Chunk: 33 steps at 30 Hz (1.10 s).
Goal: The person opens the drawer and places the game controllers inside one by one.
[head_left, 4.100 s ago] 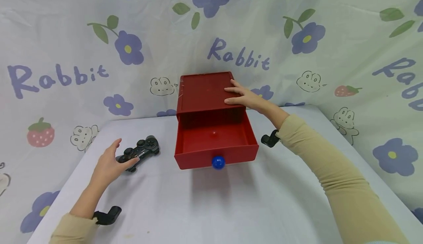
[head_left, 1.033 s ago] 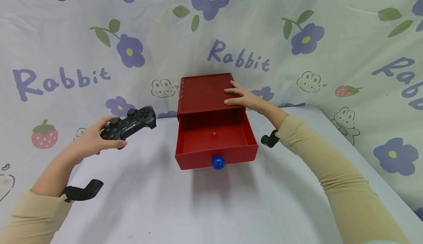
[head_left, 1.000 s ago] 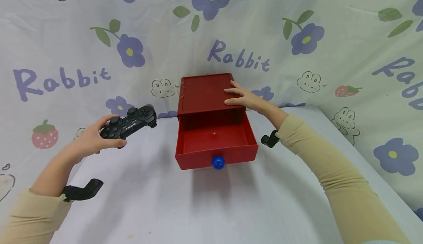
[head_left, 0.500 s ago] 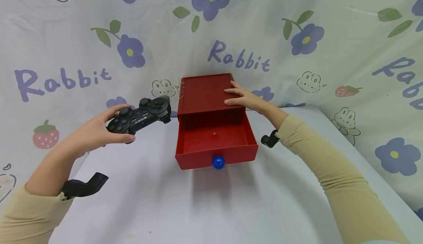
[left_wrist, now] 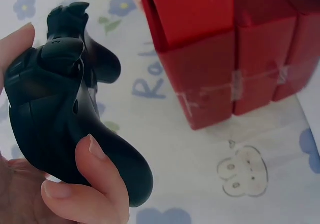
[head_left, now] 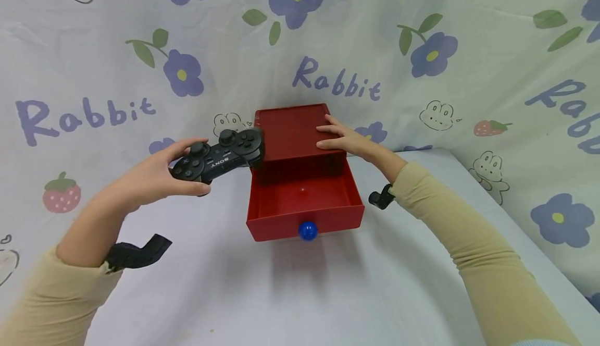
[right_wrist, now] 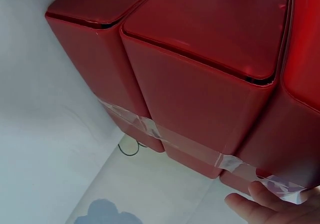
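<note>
My left hand [head_left: 159,176] grips a black game controller [head_left: 220,156] marked SONY, thumb along the near side and fingers behind it. In the head view the controller is held up off the table, its far end overlapping the left edge of the red drawer box [head_left: 295,130]. The left wrist view shows the controller [left_wrist: 55,103] close up, with curled fingertips on its underside. The box's top drawer [head_left: 304,195] is pulled out, bare inside, with a blue round knob [head_left: 308,231] on its front. My right hand [head_left: 347,138] rests with spread fingers on the box's top, at its right edge.
A white table [head_left: 262,294] spreads below, backed by a cloth [head_left: 225,75] printed with flowers and rabbits. In the right wrist view, clear tape [right_wrist: 190,144] runs around the stacked red drawer units. A black camera mount [head_left: 138,252] sits on the left wrist.
The left hand took the controller from the table, raised it, and carried it right toward the box. The right hand and the open drawer have stayed in place.
</note>
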{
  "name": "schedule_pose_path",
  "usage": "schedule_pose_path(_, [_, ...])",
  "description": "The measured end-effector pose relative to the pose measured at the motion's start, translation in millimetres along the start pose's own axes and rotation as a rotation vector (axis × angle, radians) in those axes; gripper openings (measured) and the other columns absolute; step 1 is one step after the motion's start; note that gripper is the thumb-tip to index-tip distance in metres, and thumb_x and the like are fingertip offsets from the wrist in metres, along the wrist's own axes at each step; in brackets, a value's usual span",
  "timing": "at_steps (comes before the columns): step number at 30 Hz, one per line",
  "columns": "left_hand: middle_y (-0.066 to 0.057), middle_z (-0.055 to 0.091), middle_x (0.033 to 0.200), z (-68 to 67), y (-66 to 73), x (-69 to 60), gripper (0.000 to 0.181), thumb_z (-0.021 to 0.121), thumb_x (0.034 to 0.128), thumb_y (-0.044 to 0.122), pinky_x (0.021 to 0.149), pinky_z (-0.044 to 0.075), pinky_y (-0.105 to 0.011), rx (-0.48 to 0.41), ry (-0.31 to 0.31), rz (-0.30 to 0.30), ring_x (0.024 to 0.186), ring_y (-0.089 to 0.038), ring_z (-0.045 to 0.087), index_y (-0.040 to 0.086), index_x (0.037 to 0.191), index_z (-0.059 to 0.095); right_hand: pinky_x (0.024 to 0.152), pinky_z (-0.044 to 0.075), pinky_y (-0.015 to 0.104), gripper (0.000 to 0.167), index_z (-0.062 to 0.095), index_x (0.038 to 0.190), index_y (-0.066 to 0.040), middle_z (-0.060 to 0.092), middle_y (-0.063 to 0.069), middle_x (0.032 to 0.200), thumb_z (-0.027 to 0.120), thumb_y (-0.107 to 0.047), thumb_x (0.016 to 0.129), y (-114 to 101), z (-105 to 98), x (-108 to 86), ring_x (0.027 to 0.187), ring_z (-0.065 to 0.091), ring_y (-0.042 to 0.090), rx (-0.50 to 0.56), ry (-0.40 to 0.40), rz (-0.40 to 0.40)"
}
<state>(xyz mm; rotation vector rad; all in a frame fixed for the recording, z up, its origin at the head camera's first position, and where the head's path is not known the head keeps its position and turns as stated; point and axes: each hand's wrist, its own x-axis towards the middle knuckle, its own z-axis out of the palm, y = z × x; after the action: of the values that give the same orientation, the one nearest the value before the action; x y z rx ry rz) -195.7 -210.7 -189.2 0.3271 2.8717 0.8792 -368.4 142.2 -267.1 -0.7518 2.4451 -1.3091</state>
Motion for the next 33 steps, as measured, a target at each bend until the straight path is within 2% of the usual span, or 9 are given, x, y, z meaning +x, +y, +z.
schedule_pose_path(11, [-0.017, 0.032, 0.130, 12.8, 25.4, 14.2, 0.080, 0.072, 0.0770, 0.028, 0.075, 0.046, -0.036, -0.084, -0.050, 0.062, 0.105, -0.031, 0.045, 0.032, 0.143, 0.025, 0.109, 0.017, 0.051, 0.063, 0.033, 0.143, -0.015, -0.003, -0.008, 0.154, 0.056, -0.031, 0.087, -2, 1, 0.2, 0.140, -0.001, 0.021, 0.005, -0.003, -0.011])
schedule_pose_path(17, [-0.018, 0.031, 0.131, 20.9, 37.7, 21.5, 0.080, 0.072, 0.0759, 0.024, 0.077, 0.049, -0.036, -0.126, -0.086, 0.107, 0.106, -0.031, 0.046, 0.028, 0.142, 0.027, 0.109, 0.017, 0.052, 0.063, 0.032, 0.144, -0.015, -0.004, -0.008, 0.154, 0.055, -0.030, 0.087, -2, 1, -1.1, 0.140, -0.001, 0.022, 0.024, -0.011, -0.005])
schedule_pose_path(25, [-0.017, 0.032, 0.136, 35.0, 52.5, 35.8, 0.083, 0.075, 0.0710, 0.030, 0.084, 0.049, -0.045, -0.074, -0.122, 0.097, 0.120, -0.034, 0.034, 0.026, 0.141, 0.030, 0.109, 0.014, 0.053, 0.061, 0.032, 0.143, -0.012, -0.004, -0.006, 0.154, 0.054, -0.028, 0.087, -2, 1, -2.3, 0.140, -0.003, 0.022, 0.030, -0.010, -0.017])
schedule_pose_path(28, [-0.018, 0.033, 0.136, 39.8, 56.4, 40.4, 0.083, 0.075, 0.0710, 0.031, 0.083, 0.049, -0.045, -0.073, -0.148, 0.101, 0.120, -0.034, 0.035, 0.024, 0.141, 0.031, 0.109, 0.012, 0.053, 0.060, 0.033, 0.142, -0.010, -0.003, -0.004, 0.154, 0.052, -0.025, 0.088, -2, 1, -2.1, 0.141, -0.002, 0.022, 0.016, -0.005, -0.030])
schedule_pose_path(33, [-0.017, 0.038, 0.131, 48.7, 59.1, 49.7, 0.080, 0.075, 0.0721, 0.030, 0.079, 0.051, -0.039, -0.084, -0.206, 0.119, 0.113, -0.031, 0.041, 0.021, 0.140, 0.033, 0.109, 0.012, 0.053, 0.060, 0.034, 0.142, -0.011, -0.003, -0.005, 0.154, 0.054, -0.027, 0.088, -1, 1, -1.7, 0.141, -0.003, 0.021, 0.009, -0.002, -0.026])
